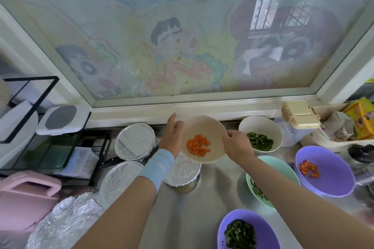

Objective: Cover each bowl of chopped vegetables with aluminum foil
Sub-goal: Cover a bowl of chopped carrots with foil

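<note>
Carrot pieces [198, 145] lie heaped in a beige bowl [202, 125] that is held off the counter and tipped toward the person. The left hand [172, 137] grips one side of the rim and the right hand [236, 143] pinches the opposite side. Foil-covered bowls [135, 141] sit just outside and beneath the left wrist, and a white bowl [261, 125] of greens waits uncovered just beyond the right hand. The bowl is tilted and held only at its edges, so a slipping finger could spill carrots or drop it onto the foil below.
</note>
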`<state>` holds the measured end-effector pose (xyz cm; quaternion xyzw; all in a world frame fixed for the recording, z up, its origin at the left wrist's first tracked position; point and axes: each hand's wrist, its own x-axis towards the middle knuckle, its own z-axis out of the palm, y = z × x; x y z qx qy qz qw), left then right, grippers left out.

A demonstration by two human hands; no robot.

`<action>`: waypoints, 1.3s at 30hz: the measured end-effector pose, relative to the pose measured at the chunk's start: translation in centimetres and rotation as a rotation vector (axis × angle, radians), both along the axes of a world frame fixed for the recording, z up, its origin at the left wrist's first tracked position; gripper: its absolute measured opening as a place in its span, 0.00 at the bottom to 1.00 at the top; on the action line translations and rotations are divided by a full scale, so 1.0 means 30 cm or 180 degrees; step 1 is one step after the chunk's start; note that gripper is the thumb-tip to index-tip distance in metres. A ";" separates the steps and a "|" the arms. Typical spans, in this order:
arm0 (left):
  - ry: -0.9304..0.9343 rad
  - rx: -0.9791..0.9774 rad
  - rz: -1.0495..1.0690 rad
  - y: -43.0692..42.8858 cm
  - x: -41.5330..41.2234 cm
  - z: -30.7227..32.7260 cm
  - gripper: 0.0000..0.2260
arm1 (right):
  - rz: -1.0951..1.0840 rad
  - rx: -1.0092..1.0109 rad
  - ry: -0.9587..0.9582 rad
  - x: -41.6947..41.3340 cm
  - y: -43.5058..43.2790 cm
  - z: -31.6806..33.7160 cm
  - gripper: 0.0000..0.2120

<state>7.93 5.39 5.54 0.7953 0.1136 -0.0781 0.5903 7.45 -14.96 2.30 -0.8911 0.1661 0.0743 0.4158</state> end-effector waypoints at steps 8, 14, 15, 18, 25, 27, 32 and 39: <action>0.0823 0.1445 -0.1124 0.212 -0.219 -0.025 0.10 | 0.1617 0.0069 0.0841 -0.155 0.106 0.008 0.13; 0.1279 0.2196 -0.1771 0.290 -0.361 -0.117 0.15 | 0.2380 -0.0374 0.1362 -0.244 0.214 -0.063 0.16; 0.1319 0.2221 -0.1749 0.294 -0.379 -0.130 0.15 | 0.2503 -0.0518 0.1376 -0.255 0.227 -0.079 0.17; 0.1408 0.2332 -0.1696 0.301 -0.420 -0.174 0.12 | 0.2775 -0.0852 0.1284 -0.282 0.259 -0.121 0.16; 0.1610 0.2312 -0.1864 0.307 -0.414 -0.223 0.23 | 0.2763 -0.1153 0.1405 -0.277 0.267 -0.122 0.12; 0.1410 0.2146 -0.1610 0.304 -0.384 -0.202 0.22 | 0.2483 -0.1513 0.1119 -0.244 0.267 -0.108 0.12; 0.1131 0.1816 -0.0611 0.272 -0.280 -0.171 0.15 | 0.1139 -0.1079 0.0625 -0.147 0.257 -0.111 0.10; 0.1574 0.1295 -0.0285 0.224 -0.185 -0.187 0.19 | 0.0671 -0.0221 0.0987 -0.043 0.267 -0.151 0.26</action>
